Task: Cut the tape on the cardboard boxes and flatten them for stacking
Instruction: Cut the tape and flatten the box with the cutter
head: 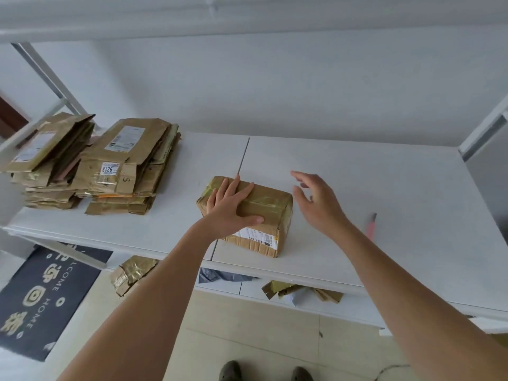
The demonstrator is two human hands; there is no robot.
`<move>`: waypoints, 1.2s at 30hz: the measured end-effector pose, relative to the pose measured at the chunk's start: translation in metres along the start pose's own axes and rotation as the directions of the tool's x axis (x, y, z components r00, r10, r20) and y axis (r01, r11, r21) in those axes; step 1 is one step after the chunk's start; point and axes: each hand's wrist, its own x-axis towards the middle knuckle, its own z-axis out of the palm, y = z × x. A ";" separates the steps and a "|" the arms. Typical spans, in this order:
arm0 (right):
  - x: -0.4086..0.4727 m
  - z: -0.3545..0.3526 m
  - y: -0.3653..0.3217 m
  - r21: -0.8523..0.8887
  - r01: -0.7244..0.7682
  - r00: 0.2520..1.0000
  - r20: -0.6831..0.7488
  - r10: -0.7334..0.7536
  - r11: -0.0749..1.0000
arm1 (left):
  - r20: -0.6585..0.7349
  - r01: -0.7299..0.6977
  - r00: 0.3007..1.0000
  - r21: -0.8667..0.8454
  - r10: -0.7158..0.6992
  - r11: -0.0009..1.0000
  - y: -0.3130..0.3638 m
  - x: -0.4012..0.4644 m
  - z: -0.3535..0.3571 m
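While the left hand [232,206] lies flat, fingers spread, on the taped box [247,215] at frame centre, the right hand [316,202] hovers open beside it, holding nothing. Flattened boxes [90,163] sit stacked upper left; a pink tool [371,226], perhaps a cutter, lies right.

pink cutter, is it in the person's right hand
No, the pink cutter lies on the white table, apart from the open right hand.

You see white shelf [357,166] against white wall [275,86]; dark welcome mat [41,298] on tiled floor [247,325]; your shoes [231,371] at bottom edge.
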 end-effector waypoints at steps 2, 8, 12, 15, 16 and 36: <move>0.009 0.021 -0.027 0.048 -0.009 0.988 0.157 0.002 0.999 | -0.012 0.002 1.000 -0.031 -0.002 1.000 -0.001 0.002 0.000; -0.005 0.073 -0.044 -0.177 -0.026 0.972 0.224 0.066 0.984 | -0.188 0.214 0.954 -0.123 -0.235 0.969 -0.049 0.009 -0.024; -0.002 0.092 -0.058 -0.147 -0.063 0.978 0.186 0.090 0.987 | -0.029 0.222 0.965 -0.433 -0.260 0.874 -0.080 0.015 -0.045; 0.008 0.104 -0.072 -0.109 -0.117 0.975 0.177 0.135 0.987 | -0.016 0.287 0.932 -0.577 -0.362 0.764 -0.090 0.022 -0.059; 0.010 0.108 -0.076 -0.102 -0.132 0.976 0.162 0.147 0.986 | 0.003 0.319 0.916 -0.609 -0.401 0.726 -0.093 0.024 -0.061; 0.022 0.101 -0.102 -0.215 -0.100 0.965 0.219 0.148 0.971 | -0.076 0.183 0.949 -0.655 -0.305 0.733 -0.114 0.007 -0.053</move>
